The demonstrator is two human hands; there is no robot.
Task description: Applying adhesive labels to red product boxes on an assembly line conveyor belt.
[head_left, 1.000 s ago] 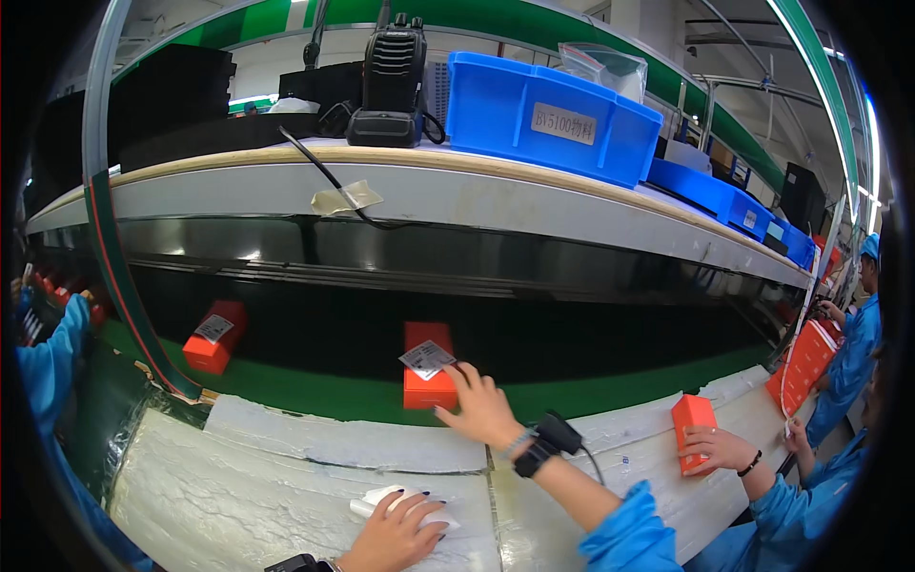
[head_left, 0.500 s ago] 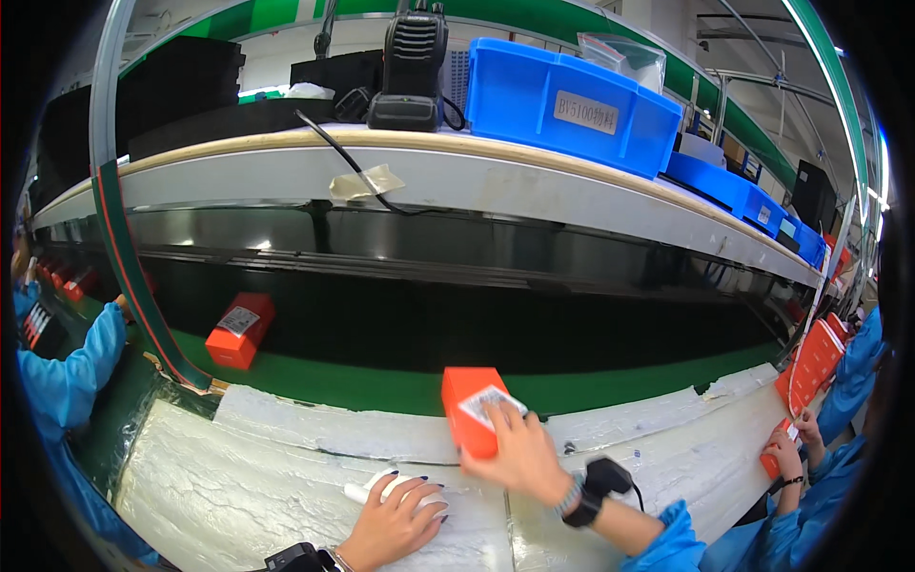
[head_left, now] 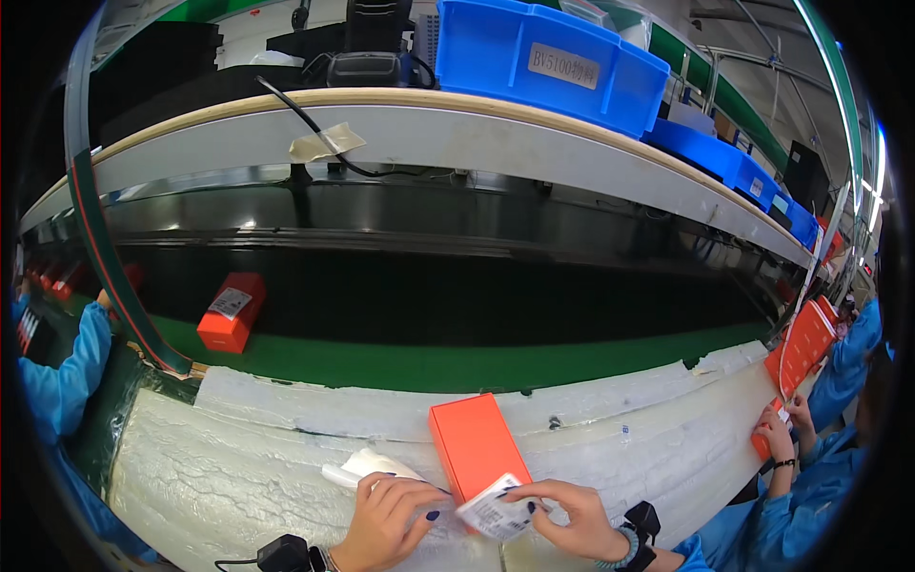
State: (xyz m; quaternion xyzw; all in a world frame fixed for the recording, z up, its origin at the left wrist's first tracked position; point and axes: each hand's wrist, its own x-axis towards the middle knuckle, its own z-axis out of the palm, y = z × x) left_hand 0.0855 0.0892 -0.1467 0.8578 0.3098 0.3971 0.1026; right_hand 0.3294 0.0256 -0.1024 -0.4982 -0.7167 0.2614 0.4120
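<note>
An orange-red box (head_left: 477, 443) lies on the wrapped work surface in front of me, its plain face up. Over its near end is a white packet with a printed label (head_left: 496, 510), which my right hand (head_left: 577, 520) pinches between thumb and fingers. My left hand (head_left: 386, 520) is beside the box's near left side, thumb apart from the fingers, fingertips close to the packet's left corner and holding nothing that I can see. Just beyond it is a crumpled white sheet or wrap (head_left: 372, 464).
Past the plastic-covered worktop (head_left: 248, 448) runs a green belt (head_left: 381, 367) carrying another red box (head_left: 232, 312). Above hangs a shelf (head_left: 457, 138) with a blue bin (head_left: 548, 67). Co-workers in blue sleeves (head_left: 71, 372) are at both sides; the right one handles a red box (head_left: 768, 429).
The red box has come off the belt's edge toward me onto the worktop. My right hand has drawn back and now pinches the packet. My left hand has moved off the white sheet.
</note>
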